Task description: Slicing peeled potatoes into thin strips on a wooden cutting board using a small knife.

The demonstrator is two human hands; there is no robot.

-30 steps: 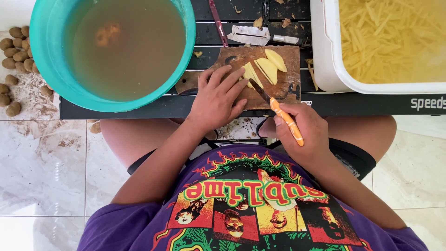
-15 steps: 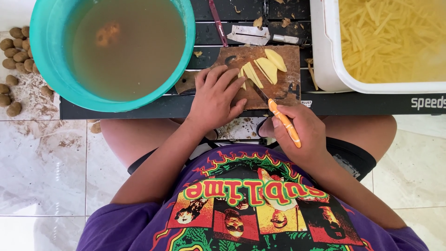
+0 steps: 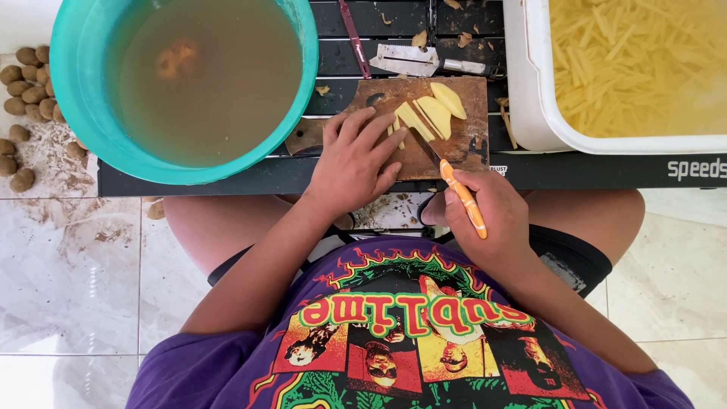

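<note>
The left hand [image 3: 351, 163] lay flat, fingers spread, pressing the potato slices [image 3: 424, 115] on the wooden cutting board [image 3: 454, 144] at upper centre. The right hand [image 3: 485, 216] was closed around the orange-handled knife [image 3: 462, 198], blade angled against the slices. A teal basin [image 3: 72, 91] of murky water occupied the upper left; a white tub [image 3: 530, 106] of cut strips occupied the upper right
</note>
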